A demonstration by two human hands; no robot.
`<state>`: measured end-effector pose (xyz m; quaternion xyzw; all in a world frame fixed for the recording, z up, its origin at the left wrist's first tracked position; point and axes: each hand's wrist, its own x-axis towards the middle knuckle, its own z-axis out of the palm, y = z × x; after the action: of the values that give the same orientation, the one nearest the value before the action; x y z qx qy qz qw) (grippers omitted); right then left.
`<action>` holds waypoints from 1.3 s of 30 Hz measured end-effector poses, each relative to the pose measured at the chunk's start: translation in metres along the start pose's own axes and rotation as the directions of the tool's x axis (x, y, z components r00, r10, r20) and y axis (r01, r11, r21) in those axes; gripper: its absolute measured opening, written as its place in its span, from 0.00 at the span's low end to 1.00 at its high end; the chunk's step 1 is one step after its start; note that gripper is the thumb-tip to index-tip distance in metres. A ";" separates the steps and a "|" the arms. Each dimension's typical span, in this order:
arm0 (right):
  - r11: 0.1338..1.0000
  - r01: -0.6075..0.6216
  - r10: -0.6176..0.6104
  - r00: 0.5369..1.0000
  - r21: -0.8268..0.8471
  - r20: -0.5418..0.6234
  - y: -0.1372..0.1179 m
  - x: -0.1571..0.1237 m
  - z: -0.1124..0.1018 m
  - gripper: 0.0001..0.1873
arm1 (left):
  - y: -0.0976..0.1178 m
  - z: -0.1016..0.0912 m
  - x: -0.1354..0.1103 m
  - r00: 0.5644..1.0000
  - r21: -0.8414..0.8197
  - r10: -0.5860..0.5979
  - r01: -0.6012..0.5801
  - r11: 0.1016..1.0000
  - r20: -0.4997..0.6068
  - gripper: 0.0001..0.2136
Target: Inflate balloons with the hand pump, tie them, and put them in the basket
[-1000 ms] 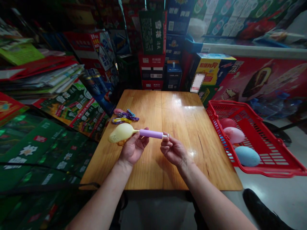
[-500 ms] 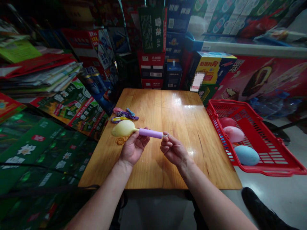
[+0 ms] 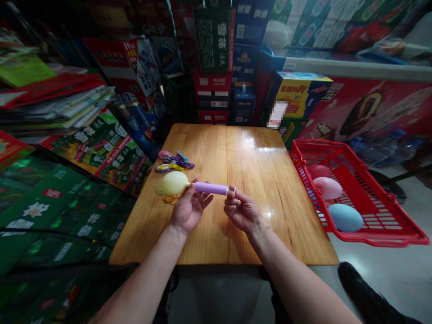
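Observation:
A purple balloon pump (image 3: 211, 188) is held level above the table between my two hands. My left hand (image 3: 190, 208) grips its nozzle end, with the thumb at the neck of a pale yellow balloon (image 3: 173, 183) fitted there. The balloon is partly filled and points left. My right hand (image 3: 242, 208) pinches the white handle (image 3: 231, 192) at the pump's other end, close to the barrel. Beyond the balloon lie several flat, uninflated balloons (image 3: 175, 160) in purple, yellow, pink and blue. Orange-brown rubber bands (image 3: 169, 199) lie partly hidden under the yellow balloon.
The wooden table (image 3: 256, 175) is under my hands. On its right stands a red basket (image 3: 388, 198) holding a blue balloon (image 3: 344, 218), a pink balloon (image 3: 327, 188) and a red one (image 3: 319, 172). Stacked green cartons (image 3: 40, 202) crowd the left; more boxes (image 3: 213, 96) stand behind.
The pump, balloon and both hands stay almost in place. The balloon looks slightly rounder, and the whole view has shifted a little.

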<state>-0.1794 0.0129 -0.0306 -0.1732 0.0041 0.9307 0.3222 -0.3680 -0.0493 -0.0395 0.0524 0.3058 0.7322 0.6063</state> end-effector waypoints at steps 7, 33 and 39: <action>1.000 0.018 -0.018 1.000 0.020 0.011 -0.020 -0.004 0.006 0.05 | 0.012 0.004 0.005 0.994 -0.008 0.080 -0.081 0.997 -0.072 0.09; 0.998 -0.039 0.039 0.999 0.057 0.013 0.010 0.009 -0.012 0.10 | 0.008 0.005 -0.002 1.000 0.023 0.014 -0.014 1.000 -0.001 0.13; 0.998 0.013 -0.017 0.997 0.057 0.071 -0.011 0.002 0.002 0.08 | 0.025 0.002 0.003 0.996 -0.011 0.085 -0.086 0.996 -0.041 0.13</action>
<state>-0.1754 0.0228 -0.0279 -0.1308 0.0174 0.9333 0.3340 -0.3894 -0.0480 -0.0263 0.0466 0.3109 0.7603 0.5684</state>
